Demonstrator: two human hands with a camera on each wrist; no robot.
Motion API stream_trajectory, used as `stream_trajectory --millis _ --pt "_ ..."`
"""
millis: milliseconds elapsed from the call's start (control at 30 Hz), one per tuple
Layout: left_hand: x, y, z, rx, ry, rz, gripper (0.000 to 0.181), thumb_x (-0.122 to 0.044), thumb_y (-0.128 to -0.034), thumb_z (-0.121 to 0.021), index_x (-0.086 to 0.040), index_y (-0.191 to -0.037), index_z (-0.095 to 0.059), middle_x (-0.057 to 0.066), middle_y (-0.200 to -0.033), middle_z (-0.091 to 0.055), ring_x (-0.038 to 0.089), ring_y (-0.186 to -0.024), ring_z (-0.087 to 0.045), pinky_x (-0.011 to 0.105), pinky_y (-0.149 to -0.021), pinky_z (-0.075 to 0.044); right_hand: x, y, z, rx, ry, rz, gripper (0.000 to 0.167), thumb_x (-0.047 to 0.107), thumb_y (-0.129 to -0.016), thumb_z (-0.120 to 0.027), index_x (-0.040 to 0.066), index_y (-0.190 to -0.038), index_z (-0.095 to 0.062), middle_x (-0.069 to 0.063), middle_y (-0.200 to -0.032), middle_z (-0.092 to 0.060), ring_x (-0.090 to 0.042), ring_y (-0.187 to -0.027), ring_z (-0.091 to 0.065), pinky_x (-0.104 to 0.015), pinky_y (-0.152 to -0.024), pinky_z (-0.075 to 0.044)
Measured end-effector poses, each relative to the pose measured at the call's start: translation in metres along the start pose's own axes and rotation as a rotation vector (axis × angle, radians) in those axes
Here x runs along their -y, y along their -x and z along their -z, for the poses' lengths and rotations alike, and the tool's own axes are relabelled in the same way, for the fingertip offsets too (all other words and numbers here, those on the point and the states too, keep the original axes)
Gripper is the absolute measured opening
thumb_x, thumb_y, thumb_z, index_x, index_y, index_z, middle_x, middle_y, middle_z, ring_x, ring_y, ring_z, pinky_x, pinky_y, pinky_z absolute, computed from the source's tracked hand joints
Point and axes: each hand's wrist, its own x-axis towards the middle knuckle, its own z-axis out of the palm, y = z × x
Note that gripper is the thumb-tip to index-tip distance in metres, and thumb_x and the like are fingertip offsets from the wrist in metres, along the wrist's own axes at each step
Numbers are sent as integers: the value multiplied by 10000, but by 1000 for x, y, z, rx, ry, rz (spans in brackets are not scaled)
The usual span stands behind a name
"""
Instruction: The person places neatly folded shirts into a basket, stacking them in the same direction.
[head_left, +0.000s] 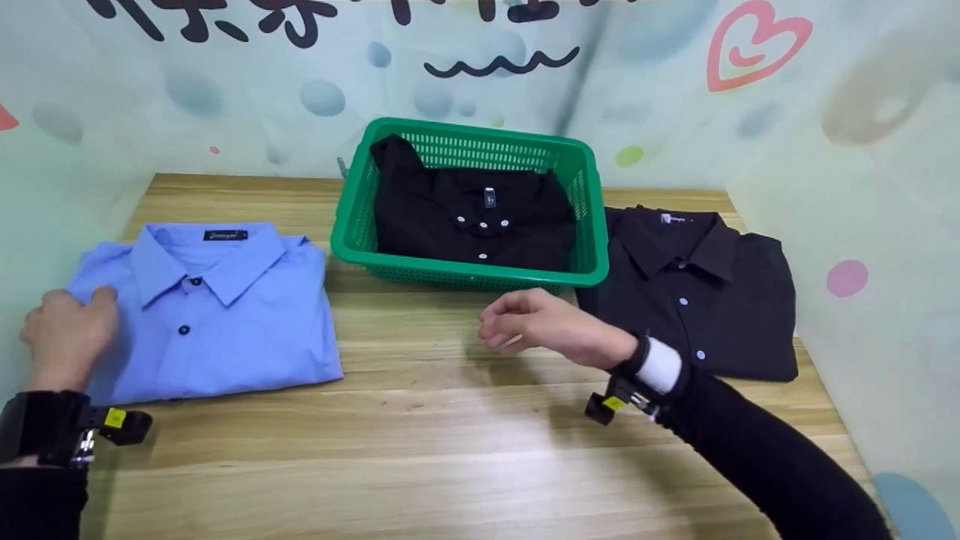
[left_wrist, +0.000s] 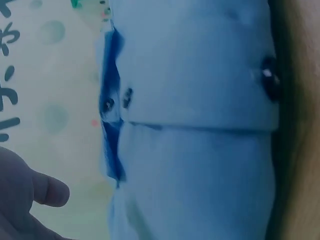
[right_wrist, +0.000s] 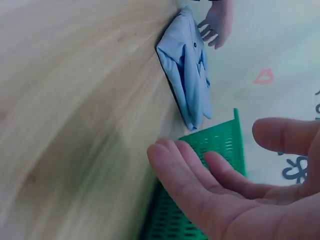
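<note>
A folded blue shirt (head_left: 240, 322) lies collar away on the left of the table. My left hand (head_left: 71, 330) is over its left side, and the right wrist view shows the fingers loosely spread, holding nothing. Whether they touch the cloth I cannot tell. My right hand (head_left: 551, 326) hovers in front of the green basket (head_left: 480, 274), thumb and fingers apart and gently bent, with nothing between them. Inside the basket is a black shirt (head_left: 442, 217) with white buttons. A folded dark shirt (head_left: 739, 307) lies to the right, partly behind the basket's rim and my right wrist.
The wooden table (head_left: 390, 457) stretches toward me in front of the shirts. A patterned backdrop (head_left: 270, 112) with lettering and coloured dots closes off the back and both sides. Bands with small cameras (head_left: 127, 426) sit on both wrists.
</note>
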Motion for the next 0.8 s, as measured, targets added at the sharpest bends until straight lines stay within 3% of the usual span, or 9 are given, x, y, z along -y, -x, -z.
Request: stream_trajectory --millis 167,233,467,533,700,800 --pt "5 2 5 25 34 140 823 -434 -986 -256 257 -1400 -91 502 -1416 -99 616 -1306 -143 703 -1027 -196 -15 -16 -5 8 -234 -51 354 73 -1029 -496 -156 -1297 -465 -343 -1277 -535 -454 -1200 -519 -493 -999 -445" --pt "6 1 7 27 47 165 818 -431 -985 -249 248 -1410 -84 488 -1435 -100 612 -1313 -154 693 -1035 -204 -22 -22 -7 13 -337 -72 387 71 -1028 -494 -162 -1330 -437 -354 -1304 -512 -455 -1216 -508 -496 -1017 -428" --pt "31 -20 3 8 143 121 804 -455 -989 -230 198 -1451 -146 434 -1471 -174 594 -1319 -216 657 -1057 -229 -40 -39 -20 46 -560 -124 440 111 -1046 -438 -155 -1390 -375 -343 -1385 -445 -429 -1269 -467 -484 -1060 -384" --pt "33 -24 2 27 189 119 799 -468 -996 -227 165 -1475 -139 398 -1503 -157 559 -1347 -206 634 -1084 -213 -42 -44 -25 61 -605 -141 454 130 -1046 -430 -151 -1396 -358 -342 -1394 -434 -426 -1277 -459 -475 -1065 -381" --pt "17 -19 6 122 260 84 809 -525 -1009 -190 105 -1507 -85 334 -1552 -67 508 -1400 -113 595 -1129 -135 -44 -52 -35 100 -651 -168 482 161 -1040 -432 -145 -1401 -344 -339 -1387 -444 -416 -1278 -465 -455 -1063 -388" --pt "7 -17 6 165 239 59 895 -605 -982 -136 114 -1501 -12 346 -1549 -7 522 -1401 -66 611 -1126 -115 -43 -55 -41 123 -650 -170 505 186 -1035 -442 -146 -1402 -344 -344 -1381 -450 -419 -1273 -472 -455 -1060 -392"
